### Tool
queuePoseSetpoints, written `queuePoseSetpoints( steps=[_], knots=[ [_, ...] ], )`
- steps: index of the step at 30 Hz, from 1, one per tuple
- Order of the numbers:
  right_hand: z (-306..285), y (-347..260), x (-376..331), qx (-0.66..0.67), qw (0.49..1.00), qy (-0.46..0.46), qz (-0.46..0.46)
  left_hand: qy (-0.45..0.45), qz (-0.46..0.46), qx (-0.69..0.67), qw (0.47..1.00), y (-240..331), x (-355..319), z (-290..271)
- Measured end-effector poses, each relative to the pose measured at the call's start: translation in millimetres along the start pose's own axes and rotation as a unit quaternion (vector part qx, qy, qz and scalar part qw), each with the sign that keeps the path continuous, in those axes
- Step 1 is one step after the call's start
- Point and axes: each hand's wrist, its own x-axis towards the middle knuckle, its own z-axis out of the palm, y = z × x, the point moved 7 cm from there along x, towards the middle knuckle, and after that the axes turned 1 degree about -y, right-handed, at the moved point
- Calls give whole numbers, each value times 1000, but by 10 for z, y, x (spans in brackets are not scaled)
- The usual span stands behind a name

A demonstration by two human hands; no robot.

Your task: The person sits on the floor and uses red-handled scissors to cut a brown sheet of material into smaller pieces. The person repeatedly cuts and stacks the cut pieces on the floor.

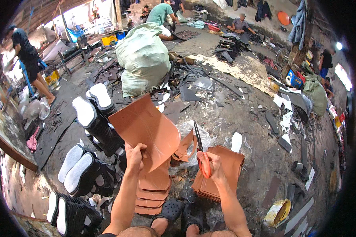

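Note:
My left hand (135,157) grips the lower edge of a tan sheet (146,130), which is tilted up and has faint curved lines drawn on it. One of its corners is rounded. In my right hand (210,162) are scissors (204,156) with orange handles and dark blades pointing up and away, apart from the sheet. Curled tan offcuts (184,148) sit between the sheet and the scissors. Below my left hand, cut tan pieces with rounded ends (153,194) lie overlapping. Beside my right forearm stands a stack of tan sheets (221,177), partly covered by that hand and arm.
Stacks of black soles with white tops (81,170) stand at the left. A big pale sack (142,59) rises ahead, with dark scraps around it. A cut-open yellow container (277,212) lies at the lower right. Several people work farther off, one bending (162,15).

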Motion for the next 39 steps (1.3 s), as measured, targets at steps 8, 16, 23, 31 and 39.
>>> queuePoseSetpoints(
  steps=[8, 16, 23, 31, 39],
  knots=[
    [-19, -231, 244, -110, 991, -58, 42, -160, -203, 62, 964, -5, -366, 90],
    [144, -201, 46, 115, 992, -45, 27, -139, -220, -271, 927, -251, -506, 319],
    [529, 13, -258, 154, 985, 68, 30, -54, 10, -116, 992, -135, -507, 1295],
    [53, -68, 195, 92, 986, -43, 132, -8, 72, -53, 996, -80, -399, 683],
    [21, -77, 411, 12, 997, -70, 3, 7, 82, 230, 970, -40, -508, 424]
  ],
)
